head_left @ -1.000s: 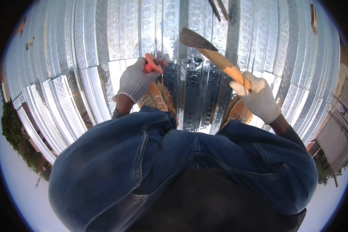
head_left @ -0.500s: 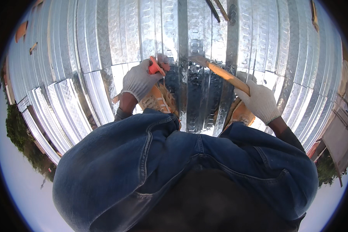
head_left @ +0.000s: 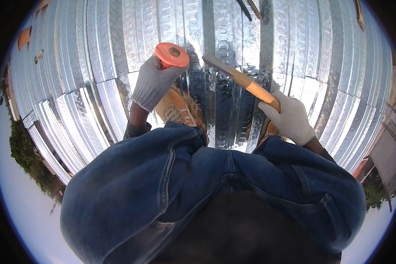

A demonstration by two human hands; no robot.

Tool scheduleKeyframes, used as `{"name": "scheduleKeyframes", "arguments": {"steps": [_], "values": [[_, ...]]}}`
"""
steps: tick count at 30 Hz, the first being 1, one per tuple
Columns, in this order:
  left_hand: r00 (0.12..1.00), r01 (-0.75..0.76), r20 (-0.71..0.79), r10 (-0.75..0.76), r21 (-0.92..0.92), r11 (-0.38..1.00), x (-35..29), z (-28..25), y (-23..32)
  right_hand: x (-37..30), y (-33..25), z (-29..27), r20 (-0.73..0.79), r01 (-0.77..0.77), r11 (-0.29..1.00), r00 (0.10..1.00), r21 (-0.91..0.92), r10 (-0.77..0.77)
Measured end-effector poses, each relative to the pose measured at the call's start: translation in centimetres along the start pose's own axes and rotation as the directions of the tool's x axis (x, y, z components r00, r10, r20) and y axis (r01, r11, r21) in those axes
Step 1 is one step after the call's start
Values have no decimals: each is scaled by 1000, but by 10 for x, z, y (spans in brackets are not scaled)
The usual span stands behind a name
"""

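Observation:
My left hand, in a grey knit glove, is closed round a chisel with a round orange-red hand guard. Its worn striking end shows as a dull spot amid the disc; the blade is hidden. In my right hand, also gloved, is a hammer, gripped low on its wooden handle. The hammer's grey metal head points up and left, a short gap from the guard. Beneath both hands lie shiny ribbed metal sheets with embossed marks.
My tan shoes stand on the sheets below my hands. Dark and rusty bars lie at the far middle, another bar at far right. At the left are an orange-brown piece and trees past the edge.
My left hand has lifted the chisel and tilted it, so the guard's disc faces up. My right hand has lowered slightly, and the hammer head has shifted left and up.

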State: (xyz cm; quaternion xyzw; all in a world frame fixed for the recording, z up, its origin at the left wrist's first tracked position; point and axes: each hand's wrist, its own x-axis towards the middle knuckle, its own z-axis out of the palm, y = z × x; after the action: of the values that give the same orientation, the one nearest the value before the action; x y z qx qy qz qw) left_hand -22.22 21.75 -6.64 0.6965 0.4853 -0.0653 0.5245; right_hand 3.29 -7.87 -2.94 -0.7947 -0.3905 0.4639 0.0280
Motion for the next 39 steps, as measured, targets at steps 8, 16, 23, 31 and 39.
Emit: {"name": "scheduleKeyframes", "arguments": {"steps": [8,16,23,31,39], "values": [[991,-34,-130,35,12,999,-3,-5,-8,11,-20,-8,-1,-42,995,999,-87,42],[975,-90,-216,57,-146,985,-11,-2,10,19,1,5,5,-21,989,1000,-146,22],[941,-338,-146,305,-357,871,5,3,44,20,12,5,-47,-168,935,980,313,191],[907,-333,-46,418,-685,648,46,66,37,30,22,9,24,-308,885,947,349,320],[960,-171,27,278,-732,660,54,85,38,32,25,8,28,-284,884,955,371,295]]}}
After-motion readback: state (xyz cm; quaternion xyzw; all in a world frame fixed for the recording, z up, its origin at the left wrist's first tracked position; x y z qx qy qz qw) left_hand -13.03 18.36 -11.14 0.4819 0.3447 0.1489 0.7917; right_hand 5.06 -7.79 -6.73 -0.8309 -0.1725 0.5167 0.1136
